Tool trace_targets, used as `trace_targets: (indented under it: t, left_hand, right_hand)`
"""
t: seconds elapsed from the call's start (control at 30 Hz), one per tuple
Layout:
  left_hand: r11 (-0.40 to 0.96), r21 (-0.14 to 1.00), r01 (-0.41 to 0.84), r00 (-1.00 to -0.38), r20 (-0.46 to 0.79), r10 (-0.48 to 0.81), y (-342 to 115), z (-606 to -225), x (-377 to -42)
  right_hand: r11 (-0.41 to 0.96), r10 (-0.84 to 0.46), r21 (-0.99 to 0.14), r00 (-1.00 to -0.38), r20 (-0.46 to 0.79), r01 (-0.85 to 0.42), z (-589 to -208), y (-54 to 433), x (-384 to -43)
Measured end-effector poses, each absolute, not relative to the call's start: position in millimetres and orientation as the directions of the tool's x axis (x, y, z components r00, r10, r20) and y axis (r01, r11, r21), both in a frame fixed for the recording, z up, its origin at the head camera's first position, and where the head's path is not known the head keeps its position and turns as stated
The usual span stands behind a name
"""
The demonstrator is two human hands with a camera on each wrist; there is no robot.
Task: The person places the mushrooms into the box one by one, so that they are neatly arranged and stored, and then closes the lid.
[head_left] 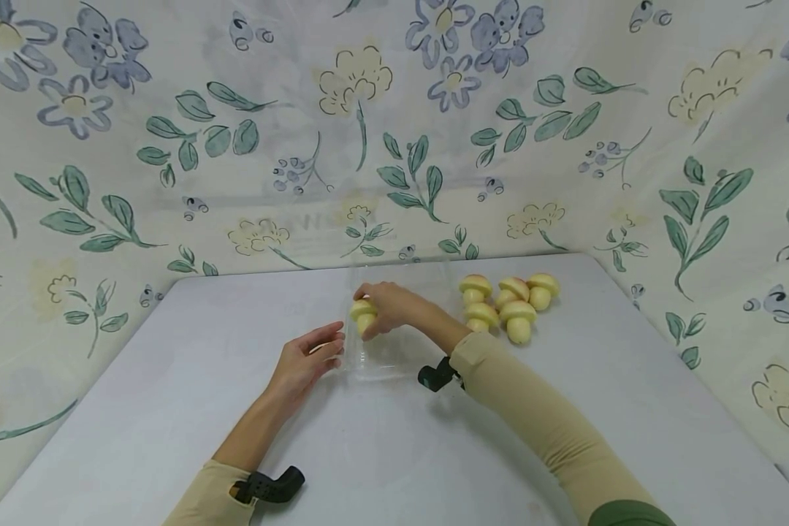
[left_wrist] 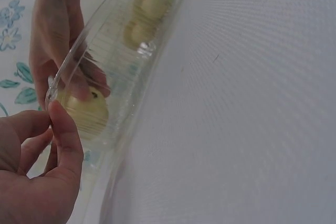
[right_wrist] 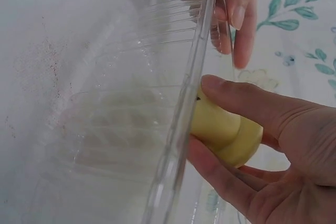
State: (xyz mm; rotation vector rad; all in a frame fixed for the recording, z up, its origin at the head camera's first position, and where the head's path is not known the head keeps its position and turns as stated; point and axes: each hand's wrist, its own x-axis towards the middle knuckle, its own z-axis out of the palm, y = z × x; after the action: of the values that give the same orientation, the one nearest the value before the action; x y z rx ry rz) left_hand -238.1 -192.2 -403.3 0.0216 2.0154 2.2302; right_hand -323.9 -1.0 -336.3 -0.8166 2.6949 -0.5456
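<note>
In the head view a clear plastic box (head_left: 394, 365) stands at the middle of the table. My right hand (head_left: 391, 305) reaches into its left part and grips a pale yellow mushroom-shaped piece (head_left: 360, 310) with a rounded cap. The right wrist view shows thumb and fingers around this mushroom (right_wrist: 223, 132), just behind the box's rim (right_wrist: 181, 124). At the box's left side is my left hand (head_left: 305, 361). Its thumb and index finger pinch the rim in the left wrist view, where the held mushroom (left_wrist: 86, 116) shows through the ribbed wall.
Several more mushroom-shaped pieces (head_left: 518, 321), some with reddish caps, stand grouped just right of the box. The white table (head_left: 394, 453) ends at the back against a flower-printed cloth (head_left: 289, 153). A dark wrist camera (head_left: 436, 374) on the right arm hangs near the box's front right corner.
</note>
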Motion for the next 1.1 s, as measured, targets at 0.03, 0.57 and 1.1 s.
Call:
trace_targets:
  t: [0.03,0.57,1.1]
  left_hand:
    - [-0.095,0.991,-0.091,-0.991,-0.08,0.109,-192.1,-403.1,-238.1]
    - [-0.1,0.991,-0.093,-0.991,-0.082,0.104,-190.9,-402.8,-237.8]
    - [-0.098,0.991,-0.092,-0.992,-0.082,0.101,-191.2,-402.5,-237.6]
  right_hand:
    - [0.77,-0.577,-0.425,-0.803,-0.148,-0.475,-336.3,-0.8,-323.8]
    - [0.77,-0.596,-0.367,-0.794,-0.119,-0.523,-340.2,0.9,-323.3]
    - [0.783,-0.57,-0.384,-0.811,-0.129,-0.489,-337.2,-0.2,-320.1]
